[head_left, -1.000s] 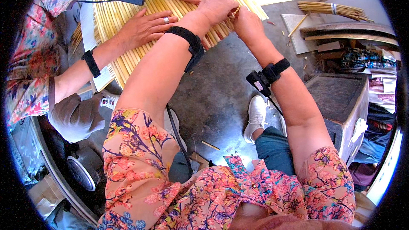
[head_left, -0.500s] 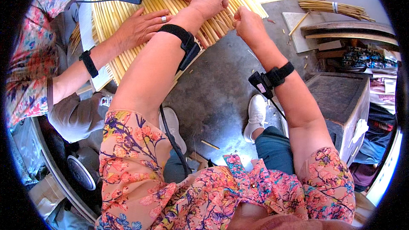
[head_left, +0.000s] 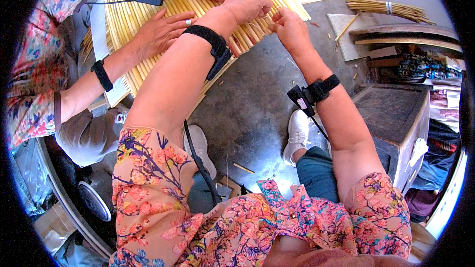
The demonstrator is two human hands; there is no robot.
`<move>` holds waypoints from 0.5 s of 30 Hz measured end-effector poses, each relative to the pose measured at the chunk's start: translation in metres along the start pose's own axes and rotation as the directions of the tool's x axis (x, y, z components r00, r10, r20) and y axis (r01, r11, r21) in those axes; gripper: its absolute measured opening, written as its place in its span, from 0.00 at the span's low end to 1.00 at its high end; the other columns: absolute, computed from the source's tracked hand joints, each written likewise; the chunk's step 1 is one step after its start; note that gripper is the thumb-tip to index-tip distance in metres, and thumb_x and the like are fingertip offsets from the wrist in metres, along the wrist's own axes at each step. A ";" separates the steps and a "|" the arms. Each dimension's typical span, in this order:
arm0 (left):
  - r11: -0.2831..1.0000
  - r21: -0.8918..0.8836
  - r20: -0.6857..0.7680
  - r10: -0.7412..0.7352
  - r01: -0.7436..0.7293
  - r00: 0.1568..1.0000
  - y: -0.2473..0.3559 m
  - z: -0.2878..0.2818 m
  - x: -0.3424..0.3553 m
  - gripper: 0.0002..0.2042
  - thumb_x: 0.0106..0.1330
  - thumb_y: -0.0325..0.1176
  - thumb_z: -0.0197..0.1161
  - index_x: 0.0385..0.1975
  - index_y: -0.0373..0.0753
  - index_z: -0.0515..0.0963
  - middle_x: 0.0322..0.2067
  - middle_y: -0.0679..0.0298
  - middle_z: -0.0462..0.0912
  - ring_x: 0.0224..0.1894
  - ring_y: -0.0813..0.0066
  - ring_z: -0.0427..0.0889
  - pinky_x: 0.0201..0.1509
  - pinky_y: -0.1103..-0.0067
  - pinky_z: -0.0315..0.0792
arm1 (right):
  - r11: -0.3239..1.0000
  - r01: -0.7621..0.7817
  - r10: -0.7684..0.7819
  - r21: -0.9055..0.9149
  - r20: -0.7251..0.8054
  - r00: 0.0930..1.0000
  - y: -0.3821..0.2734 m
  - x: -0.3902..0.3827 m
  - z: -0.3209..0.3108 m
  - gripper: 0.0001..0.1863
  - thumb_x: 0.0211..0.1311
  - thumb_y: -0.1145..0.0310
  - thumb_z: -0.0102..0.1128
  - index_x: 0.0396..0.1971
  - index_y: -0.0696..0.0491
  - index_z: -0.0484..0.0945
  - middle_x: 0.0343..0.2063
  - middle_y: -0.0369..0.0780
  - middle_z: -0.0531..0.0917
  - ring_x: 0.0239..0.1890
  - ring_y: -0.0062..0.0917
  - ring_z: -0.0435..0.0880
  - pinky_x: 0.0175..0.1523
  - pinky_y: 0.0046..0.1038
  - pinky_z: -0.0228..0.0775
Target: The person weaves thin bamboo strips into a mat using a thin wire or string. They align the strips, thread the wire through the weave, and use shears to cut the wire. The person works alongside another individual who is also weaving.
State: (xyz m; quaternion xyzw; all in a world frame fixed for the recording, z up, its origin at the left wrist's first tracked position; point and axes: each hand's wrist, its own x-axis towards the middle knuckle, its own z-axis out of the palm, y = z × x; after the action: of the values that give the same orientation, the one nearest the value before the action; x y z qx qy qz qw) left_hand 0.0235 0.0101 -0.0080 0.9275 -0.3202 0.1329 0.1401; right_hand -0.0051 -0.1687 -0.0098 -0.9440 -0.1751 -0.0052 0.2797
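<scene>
Head view showed the left hand (head_left: 246, 4) at twelve o'clock, curled over yellow stalks (head_left: 180, 3) spread towards eleven, and the right hand (head_left: 292, 30) at one o'clock, fingers bent beside the stalk ends; whether either gripped anything could not be told. A co-worker's hands (head_left: 159, 33) lay flat on the stalks, seemingly mostly aligned, ends not yet flush. Two o'clock held a banded bundle (head_left: 371, 6).

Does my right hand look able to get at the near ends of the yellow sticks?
Probably yes: your right hand is just beside the yellow stick ends, with nothing visible in between.
</scene>
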 end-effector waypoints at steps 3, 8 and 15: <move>0.989 0.120 0.091 0.071 -0.082 0.993 0.005 -0.008 0.009 0.04 0.46 0.35 0.60 0.18 0.44 0.75 0.26 0.64 0.75 0.38 0.61 0.73 0.44 0.70 0.67 | 0.998 0.027 -0.028 -0.050 -0.010 1.000 0.001 0.003 -0.001 0.12 0.43 0.69 0.66 0.28 0.54 0.75 0.29 0.47 0.78 0.34 0.41 0.78 0.39 0.37 0.70; 0.985 0.164 0.077 0.037 -0.050 0.996 0.005 -0.005 0.014 0.04 0.48 0.33 0.57 0.20 0.42 0.78 0.32 0.61 0.77 0.41 0.61 0.74 0.45 0.70 0.69 | 1.000 0.000 0.001 0.022 -0.039 0.999 0.003 -0.003 -0.006 0.13 0.42 0.68 0.68 0.26 0.56 0.74 0.25 0.43 0.79 0.29 0.33 0.79 0.34 0.31 0.69; 0.991 0.059 -0.164 -0.110 0.121 0.980 -0.020 0.019 -0.001 0.04 0.47 0.31 0.56 0.18 0.43 0.78 0.33 0.58 0.78 0.47 0.59 0.74 0.51 0.70 0.66 | 0.995 -0.015 0.039 0.099 -0.247 0.968 0.005 -0.021 0.007 0.15 0.42 0.66 0.68 0.27 0.55 0.71 0.25 0.42 0.75 0.28 0.31 0.75 0.35 0.30 0.69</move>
State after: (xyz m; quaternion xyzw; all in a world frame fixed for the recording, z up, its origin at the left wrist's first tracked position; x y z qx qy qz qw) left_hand 0.0383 0.0189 -0.0298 0.9350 -0.2487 0.2096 0.1410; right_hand -0.0242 -0.1757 -0.0207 -0.9237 -0.1257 -0.1112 0.3444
